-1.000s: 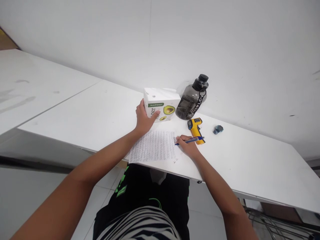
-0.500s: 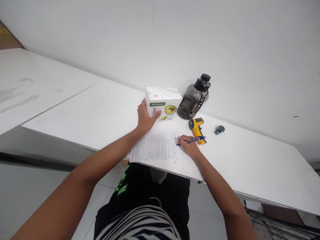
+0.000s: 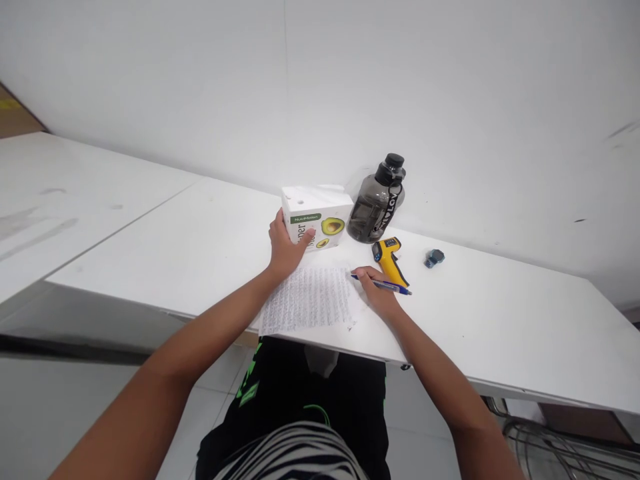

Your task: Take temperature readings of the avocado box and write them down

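Note:
My left hand [image 3: 289,248] grips the lower left side of a white box [image 3: 320,208] with avocado pictures, its thumb across the printed front. The box stands on the table. In my right hand [image 3: 373,285] is a blue pen [image 3: 395,287], its tip at the upper right edge of a sheet of paper [image 3: 307,300]. Dense rows of handwriting cover most of that sheet. Just beyond the right hand lies a yellow infrared thermometer [image 3: 393,262]. Behind it, beside the box, a dark translucent water bottle [image 3: 374,203] stands upright.
A small dark watch-like object [image 3: 435,258] rests on the white table [image 3: 500,313] to the right. A white wall [image 3: 200,87] runs along the table's back edge. Below the table at the right are metal wire frames [image 3: 555,443].
The pen's tip has moved up along the paper's right edge, and the pen now slants the other way. My left hand keeps its hold on the box. The view has shifted slightly.

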The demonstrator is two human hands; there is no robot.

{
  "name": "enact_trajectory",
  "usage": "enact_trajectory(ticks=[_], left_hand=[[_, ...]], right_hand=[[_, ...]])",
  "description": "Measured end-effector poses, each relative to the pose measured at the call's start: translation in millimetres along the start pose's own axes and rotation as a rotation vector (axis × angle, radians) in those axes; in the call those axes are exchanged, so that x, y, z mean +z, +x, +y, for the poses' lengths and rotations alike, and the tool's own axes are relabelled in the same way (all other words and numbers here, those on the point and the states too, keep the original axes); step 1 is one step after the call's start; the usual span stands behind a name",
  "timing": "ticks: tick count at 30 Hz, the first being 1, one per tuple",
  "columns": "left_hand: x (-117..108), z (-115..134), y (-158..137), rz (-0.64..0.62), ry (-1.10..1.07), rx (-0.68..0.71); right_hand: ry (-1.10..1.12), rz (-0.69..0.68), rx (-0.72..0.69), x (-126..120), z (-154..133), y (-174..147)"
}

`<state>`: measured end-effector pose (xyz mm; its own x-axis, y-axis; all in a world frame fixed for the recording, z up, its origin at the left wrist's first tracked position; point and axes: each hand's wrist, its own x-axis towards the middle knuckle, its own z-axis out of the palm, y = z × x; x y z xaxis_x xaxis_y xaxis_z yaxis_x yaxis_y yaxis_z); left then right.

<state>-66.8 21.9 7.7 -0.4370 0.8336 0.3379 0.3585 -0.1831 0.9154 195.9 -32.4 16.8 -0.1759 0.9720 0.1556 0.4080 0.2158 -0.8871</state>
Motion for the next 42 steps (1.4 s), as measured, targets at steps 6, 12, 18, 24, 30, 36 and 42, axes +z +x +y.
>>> enact_trajectory(ticks=[6, 12, 18, 24, 30, 36, 42], left_hand=[[0, -2, 1, 0.008, 0.001, 0.012], [5, -11, 12, 0.038, -0.051, 0.055], [3, -7, 16, 0.017, -0.051, 0.025], [-1, 7, 11, 0.007, 0.032, 0.027], [-2, 6, 13, 0.026, 0.053, 0.065], [2, -3, 18, 0.048, 0.043, 0.106], [10, -8, 30, -0.027, 0.018, 0.129]], right_hand=[[-0.074, 0.029, -0.127, 7, 1, -3], [-0.235, -0.004, -0.302, 12, 8, 1], [-0.405, -0.022, -0.407, 16, 21, 2], [-0.513, -0.075, -0.532, 16, 27, 2], [-0.522, -0.133, -0.489, 19, 20, 2], [-0.504, -0.158, -0.414, 20, 17, 3], [-0.449, -0.104, -0.378, 19, 16, 6]])
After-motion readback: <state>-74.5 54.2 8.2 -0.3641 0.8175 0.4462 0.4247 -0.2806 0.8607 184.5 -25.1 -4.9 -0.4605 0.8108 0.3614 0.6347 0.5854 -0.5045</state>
